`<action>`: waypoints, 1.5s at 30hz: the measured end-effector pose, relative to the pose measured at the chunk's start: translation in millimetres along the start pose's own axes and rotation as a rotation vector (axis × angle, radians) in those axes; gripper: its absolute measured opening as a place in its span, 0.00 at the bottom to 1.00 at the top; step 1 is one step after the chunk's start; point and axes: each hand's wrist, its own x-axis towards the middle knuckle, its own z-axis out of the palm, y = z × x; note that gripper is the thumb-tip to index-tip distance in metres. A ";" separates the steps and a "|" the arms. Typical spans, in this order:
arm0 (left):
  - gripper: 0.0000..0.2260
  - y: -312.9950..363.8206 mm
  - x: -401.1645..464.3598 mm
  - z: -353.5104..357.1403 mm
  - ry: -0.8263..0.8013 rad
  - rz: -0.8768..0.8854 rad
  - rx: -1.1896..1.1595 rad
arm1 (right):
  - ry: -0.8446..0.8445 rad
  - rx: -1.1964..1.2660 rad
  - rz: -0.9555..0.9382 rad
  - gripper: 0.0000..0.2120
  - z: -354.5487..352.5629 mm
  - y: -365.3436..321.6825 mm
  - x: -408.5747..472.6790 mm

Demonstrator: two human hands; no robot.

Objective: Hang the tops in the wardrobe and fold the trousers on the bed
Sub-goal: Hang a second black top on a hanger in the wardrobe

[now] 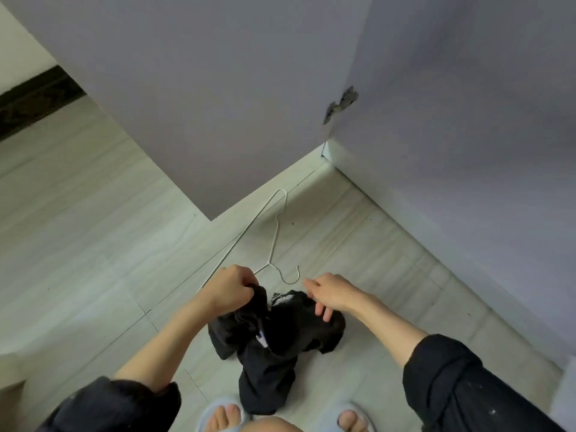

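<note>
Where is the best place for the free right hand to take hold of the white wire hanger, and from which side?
Probably at the neck below the hook of the white wire hanger, coming from the right. The hook end points toward the open right hand, while the left hand holds the black garment and the hanger's near end.

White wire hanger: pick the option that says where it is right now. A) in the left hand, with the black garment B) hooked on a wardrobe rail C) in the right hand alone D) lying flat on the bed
A: the left hand grips the white wire hanger together with the black garment, while the right hand is open beside them.
</note>
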 end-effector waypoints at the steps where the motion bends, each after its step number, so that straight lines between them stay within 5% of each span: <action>1: 0.12 -15.6 20.8 9.7 0.010 0.002 0.000 | 0.017 -0.033 -0.013 0.18 9.6 1.4 32.6; 10: 0.10 -93.6 130.5 48.2 0.088 0.023 -0.019 | 0.296 -0.399 -0.162 0.14 68.1 -15.0 209.4; 19: 0.10 -70.7 96.6 25.1 0.076 0.043 -0.135 | 0.520 -0.598 -0.175 0.12 39.2 -24.6 176.7; 27: 0.11 63.1 -42.9 -54.4 0.047 0.182 -0.062 | 0.669 -0.628 -0.030 0.13 -75.6 -19.2 -33.8; 36: 0.13 256.0 -237.5 -185.8 0.053 0.326 0.282 | 1.168 -0.648 -0.052 0.19 -251.1 -28.0 -367.8; 45: 0.13 415.2 -360.2 -278.6 0.424 0.582 0.602 | 1.283 -0.927 -0.159 0.16 -337.2 -44.4 -587.7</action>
